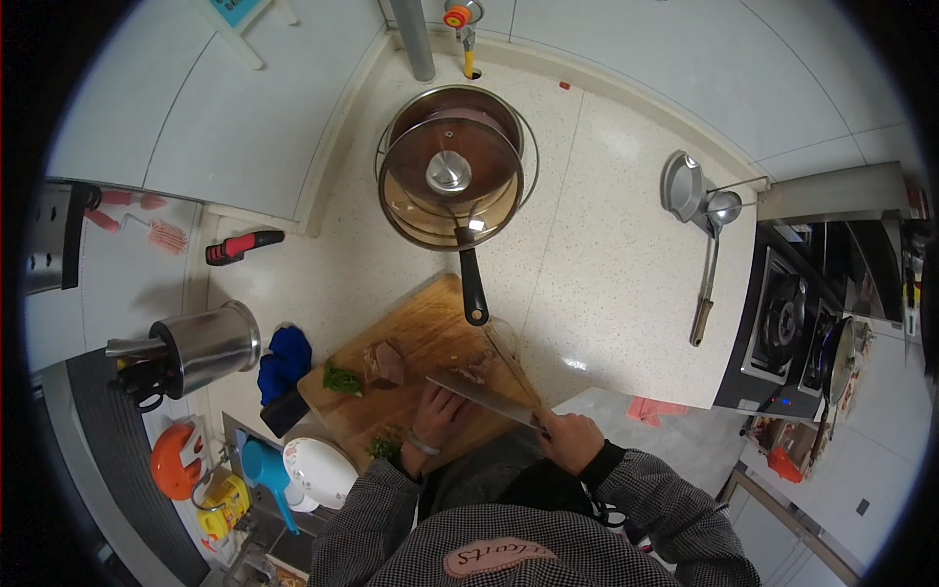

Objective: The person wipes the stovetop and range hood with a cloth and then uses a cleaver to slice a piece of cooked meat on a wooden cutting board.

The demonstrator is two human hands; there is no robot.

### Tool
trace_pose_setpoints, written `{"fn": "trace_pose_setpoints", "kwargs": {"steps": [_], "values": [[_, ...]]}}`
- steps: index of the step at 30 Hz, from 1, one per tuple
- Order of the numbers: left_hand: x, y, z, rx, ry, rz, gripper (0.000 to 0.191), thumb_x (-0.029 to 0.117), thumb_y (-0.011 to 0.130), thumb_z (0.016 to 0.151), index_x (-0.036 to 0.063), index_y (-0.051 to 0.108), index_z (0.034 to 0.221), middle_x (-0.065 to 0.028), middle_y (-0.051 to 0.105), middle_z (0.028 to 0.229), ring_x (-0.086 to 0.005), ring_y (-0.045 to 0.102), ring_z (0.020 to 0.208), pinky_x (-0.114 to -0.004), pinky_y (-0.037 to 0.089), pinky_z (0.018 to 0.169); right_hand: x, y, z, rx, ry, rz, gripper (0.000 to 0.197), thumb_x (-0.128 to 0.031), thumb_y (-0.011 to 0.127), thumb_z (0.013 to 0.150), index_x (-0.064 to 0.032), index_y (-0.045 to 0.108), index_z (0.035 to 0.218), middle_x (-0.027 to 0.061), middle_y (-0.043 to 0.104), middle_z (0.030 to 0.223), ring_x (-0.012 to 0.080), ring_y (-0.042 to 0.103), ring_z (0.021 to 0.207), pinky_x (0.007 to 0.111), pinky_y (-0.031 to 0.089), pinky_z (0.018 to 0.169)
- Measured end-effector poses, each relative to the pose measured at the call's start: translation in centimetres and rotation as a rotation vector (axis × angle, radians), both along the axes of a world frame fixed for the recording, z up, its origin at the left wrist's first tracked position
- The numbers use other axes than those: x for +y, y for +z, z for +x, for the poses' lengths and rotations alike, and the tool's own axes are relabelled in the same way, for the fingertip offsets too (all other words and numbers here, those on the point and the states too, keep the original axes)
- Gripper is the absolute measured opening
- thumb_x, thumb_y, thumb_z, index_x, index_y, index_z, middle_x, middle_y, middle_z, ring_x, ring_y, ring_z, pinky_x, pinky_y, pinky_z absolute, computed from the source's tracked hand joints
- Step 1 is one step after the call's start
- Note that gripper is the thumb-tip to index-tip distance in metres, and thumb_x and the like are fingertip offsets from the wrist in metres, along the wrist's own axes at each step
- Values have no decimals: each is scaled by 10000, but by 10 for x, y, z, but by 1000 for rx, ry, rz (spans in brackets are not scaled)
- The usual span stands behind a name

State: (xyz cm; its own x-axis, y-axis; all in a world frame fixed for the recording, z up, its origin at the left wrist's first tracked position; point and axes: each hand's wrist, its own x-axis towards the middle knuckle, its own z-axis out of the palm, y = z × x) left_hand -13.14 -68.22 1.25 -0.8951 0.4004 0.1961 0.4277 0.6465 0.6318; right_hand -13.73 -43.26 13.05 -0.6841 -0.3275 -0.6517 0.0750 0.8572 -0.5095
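Observation:
My right hand (574,440) grips the handle of a kitchen knife (488,400), its blade pointing left across the wooden cutting board (429,315). My left hand (439,417) rests on the board with its fingertips right beside the blade. Whether those fingers hold a piece of meat is hidden. Cut meat (475,365) lies on the far side of the blade. A larger chunk of meat (384,365) sits to the left, beside a green leafy piece (342,379). Chopped green herbs (386,445) lie near my left wrist.
A pot (455,94) and a glass lid (411,165) stand beyond the board; a black handle (474,290) overhangs it. At left are a blue cloth (286,363), a steel utensil holder (220,341) and a white plate (320,469). A ladle (710,271) and gas stove (785,315) are right.

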Motion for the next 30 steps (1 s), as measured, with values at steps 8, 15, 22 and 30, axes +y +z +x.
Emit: {"fn": "trace_pose_setpoints", "kwargs": {"steps": [8,15,22,30], "values": [[-2,-6,4,2,-2,15,276,96,711,770,32,628,1026,-123,573,1095,-354,515,1046,-461,436,926,-6,1,-7,10,8,-13,229,-199,584,827,-28,469,927,195,588,663,380,600,639,479,483,574],[-3,-9,8,-34,37,24,266,104,720,760,35,631,1001,-117,587,1049,-338,516,1028,-436,448,895,-16,-6,-9,5,-3,-16,227,-210,580,833,-32,480,931,188,595,679,379,596,636,484,481,593],[0,-6,7,-64,31,-9,264,105,715,758,38,640,1003,-114,601,1052,-304,532,1015,-410,443,900,-35,-23,-20,-62,5,26,238,-202,579,830,-26,501,970,211,613,731,377,618,693,469,498,633],[0,-3,7,-78,54,-3,291,107,710,754,49,635,1029,-109,601,1068,-296,541,1011,-401,443,891,-20,-20,-16,-111,-47,-32,261,-183,582,817,-21,510,1010,237,623,762,393,623,732,481,503,671]]}}
